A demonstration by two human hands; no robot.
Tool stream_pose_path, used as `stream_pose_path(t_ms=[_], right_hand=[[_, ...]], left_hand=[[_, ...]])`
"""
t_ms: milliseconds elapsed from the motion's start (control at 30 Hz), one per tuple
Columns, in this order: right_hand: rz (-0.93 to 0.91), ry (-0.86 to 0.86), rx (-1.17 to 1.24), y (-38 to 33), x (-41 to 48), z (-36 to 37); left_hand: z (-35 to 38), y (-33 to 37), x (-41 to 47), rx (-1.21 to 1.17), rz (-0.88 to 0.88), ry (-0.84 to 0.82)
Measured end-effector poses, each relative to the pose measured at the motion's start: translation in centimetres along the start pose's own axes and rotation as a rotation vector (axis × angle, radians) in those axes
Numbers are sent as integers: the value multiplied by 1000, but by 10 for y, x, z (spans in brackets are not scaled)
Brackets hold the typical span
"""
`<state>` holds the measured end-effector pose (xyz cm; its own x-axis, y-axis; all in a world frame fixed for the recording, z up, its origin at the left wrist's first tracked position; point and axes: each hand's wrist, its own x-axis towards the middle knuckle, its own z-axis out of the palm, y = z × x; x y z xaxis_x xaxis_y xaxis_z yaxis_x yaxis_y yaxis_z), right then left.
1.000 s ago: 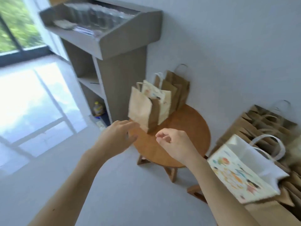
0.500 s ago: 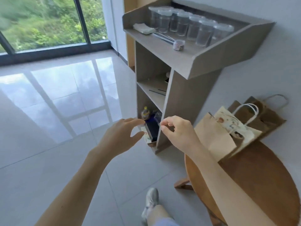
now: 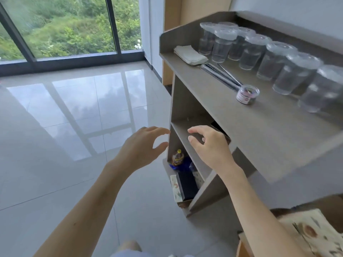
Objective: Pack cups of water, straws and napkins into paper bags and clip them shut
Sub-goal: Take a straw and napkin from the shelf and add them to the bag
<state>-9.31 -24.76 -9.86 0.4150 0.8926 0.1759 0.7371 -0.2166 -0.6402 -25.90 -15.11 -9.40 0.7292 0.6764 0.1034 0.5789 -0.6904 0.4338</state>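
Observation:
Several lidded clear cups of water stand in a row along the back of the grey stand's sloped top. White napkins lie at its left end, wrapped straws beside them, and a small clear jar of clips sits nearer me. My left hand and my right hand hover empty, fingers loosely spread, in front of the stand's middle shelf. A printed paper bag shows at the bottom right corner.
The stand's lower shelf holds a bottle and a dark box. Glossy tiled floor stretches left toward a large window. My knee shows at the bottom edge.
My view has swung left and closer, from the round table with bags to the grey stand. Both hands stayed raised and empty, now in front of the shelves.

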Motion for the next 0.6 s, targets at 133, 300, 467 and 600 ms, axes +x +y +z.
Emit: stream_pose_path(t_ms=[133,300,467,600], right_hand=[[-12,20,-20,4,75,14],[20,136,-60,6,175,34],[154,262,-130,11,252,35],[271,329,-197,29,281,23]], left_hand=[[-3,-39,76,-37,30,4],[-13,-94,184,-53,142,-11],[-36,-118,294,-93,333,-30],[-30,-114,357,-86,512,-64]])
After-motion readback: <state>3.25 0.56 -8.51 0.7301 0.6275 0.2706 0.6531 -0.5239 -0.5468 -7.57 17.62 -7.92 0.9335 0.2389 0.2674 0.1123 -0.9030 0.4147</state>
